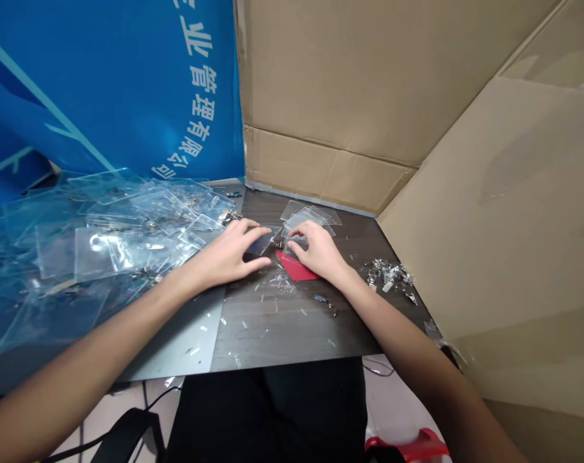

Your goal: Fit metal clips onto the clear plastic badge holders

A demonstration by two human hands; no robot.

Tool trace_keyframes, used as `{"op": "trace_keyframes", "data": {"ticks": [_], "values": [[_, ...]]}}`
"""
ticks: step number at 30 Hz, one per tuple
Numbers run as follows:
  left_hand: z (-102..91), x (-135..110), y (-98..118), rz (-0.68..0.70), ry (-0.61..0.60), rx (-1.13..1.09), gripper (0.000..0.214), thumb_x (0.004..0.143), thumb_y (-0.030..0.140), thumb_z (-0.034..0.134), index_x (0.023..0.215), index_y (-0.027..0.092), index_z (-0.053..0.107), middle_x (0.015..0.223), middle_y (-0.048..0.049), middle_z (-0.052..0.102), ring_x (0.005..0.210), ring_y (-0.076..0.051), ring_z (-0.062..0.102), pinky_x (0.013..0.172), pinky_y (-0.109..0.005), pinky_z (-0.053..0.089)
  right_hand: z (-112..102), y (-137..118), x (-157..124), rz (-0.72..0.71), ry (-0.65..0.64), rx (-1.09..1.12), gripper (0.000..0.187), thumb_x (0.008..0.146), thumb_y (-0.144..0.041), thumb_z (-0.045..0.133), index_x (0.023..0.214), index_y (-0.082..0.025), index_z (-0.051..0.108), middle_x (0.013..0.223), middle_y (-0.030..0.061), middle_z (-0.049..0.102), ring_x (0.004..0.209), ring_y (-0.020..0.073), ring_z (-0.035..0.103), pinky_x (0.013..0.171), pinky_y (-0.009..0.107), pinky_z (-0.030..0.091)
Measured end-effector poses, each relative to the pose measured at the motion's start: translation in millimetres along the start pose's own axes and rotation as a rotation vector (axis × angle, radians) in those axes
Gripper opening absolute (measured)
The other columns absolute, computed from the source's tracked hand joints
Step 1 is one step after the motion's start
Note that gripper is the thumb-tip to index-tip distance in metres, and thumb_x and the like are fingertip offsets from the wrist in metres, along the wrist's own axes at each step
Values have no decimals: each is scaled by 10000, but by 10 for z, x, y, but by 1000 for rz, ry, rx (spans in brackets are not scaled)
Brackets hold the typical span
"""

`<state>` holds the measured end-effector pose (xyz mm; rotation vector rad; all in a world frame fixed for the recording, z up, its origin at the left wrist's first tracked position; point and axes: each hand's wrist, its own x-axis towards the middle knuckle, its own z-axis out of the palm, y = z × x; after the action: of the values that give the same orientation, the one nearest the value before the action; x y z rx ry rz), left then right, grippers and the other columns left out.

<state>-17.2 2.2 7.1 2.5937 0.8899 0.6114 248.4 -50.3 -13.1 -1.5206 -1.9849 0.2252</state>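
Two bare hands work over clear plastic badge holders on a dark wood-grain counter (292,328).

Along the left edge, a heap of badge holders (128,235), too many to count, spills over a grey metal sheet (176,341) beneath a blue banner (113,83). The left hand (229,254) sits at the heap's right side, its fingers (246,226) drawn narrow on one dark-backed holder (262,242). Near the back edge lies a small stack of clear sleeves (311,215), perhaps three or four. The right hand (319,251) rests just before it, fingers (296,233) curled narrow over a sleeve edge, grip unclear, above one red card (296,265). Clear plastic scraps (277,281) dot the middle. One pile of metal clips (387,273) lies near the right edge, against a cardboard wall (465,225).
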Motion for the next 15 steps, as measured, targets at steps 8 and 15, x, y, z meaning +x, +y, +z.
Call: {"op": "trace_keyframes", "data": {"ticks": [8, 15], "values": [[143, 8, -25, 5, -122, 131, 495, 1113, 362, 430, 1474, 142, 687, 1310, -207, 696, 1263, -362, 663, 1159, -555, 542, 40, 139, -9, 42, 5, -90, 288, 1014, -235, 756, 1292, -167, 781, 1335, 164, 769, 1307, 359, 685, 1195, 564, 520], [225, -33, -59, -24, -80, 188, 689, 1048, 596, 631, 1597, 179, 619, 1596, -269, 588, 1456, -450, 526, 1216, -636, 477, 47, 234, 15, 143, 5, -142, 466, 976, -269, 779, 1426, -151, 753, 1618, 224, 634, 1523, 426, 566, 1242, 635, 489]]}}
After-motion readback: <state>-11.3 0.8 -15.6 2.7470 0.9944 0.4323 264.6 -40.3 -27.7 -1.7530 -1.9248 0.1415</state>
